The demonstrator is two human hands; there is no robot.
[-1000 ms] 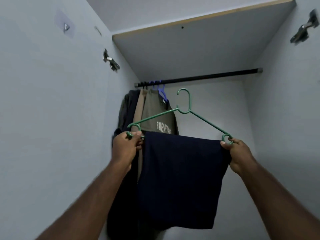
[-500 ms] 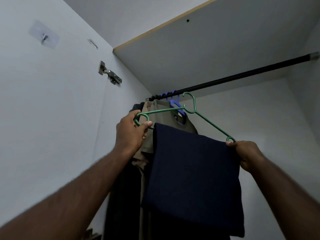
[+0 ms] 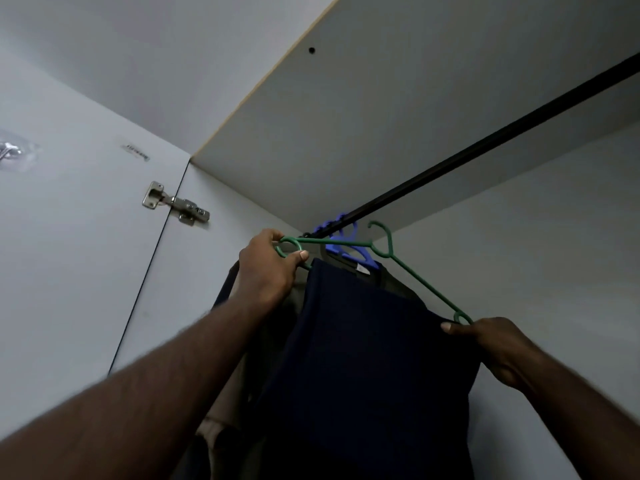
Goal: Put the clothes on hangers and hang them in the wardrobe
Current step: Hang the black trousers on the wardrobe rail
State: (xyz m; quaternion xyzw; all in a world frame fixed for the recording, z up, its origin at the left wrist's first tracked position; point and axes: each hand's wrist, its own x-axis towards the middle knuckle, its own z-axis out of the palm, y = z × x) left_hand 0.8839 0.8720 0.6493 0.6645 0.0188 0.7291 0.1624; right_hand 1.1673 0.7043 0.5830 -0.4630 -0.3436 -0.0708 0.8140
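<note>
Left hand [image 3: 268, 271] and right hand [image 3: 498, 348] each pinch an end loop of the light, stiff green hanger [image 3: 391, 258], just below the rail [image 3: 485, 147], the soft navy garment [image 3: 374, 358] draped over it and likely to slide.

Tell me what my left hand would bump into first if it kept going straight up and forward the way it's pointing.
Likely the black rail near its left end, where the blue hangers hook on; depth is unclear, so the left hand might meet those first.
</note>
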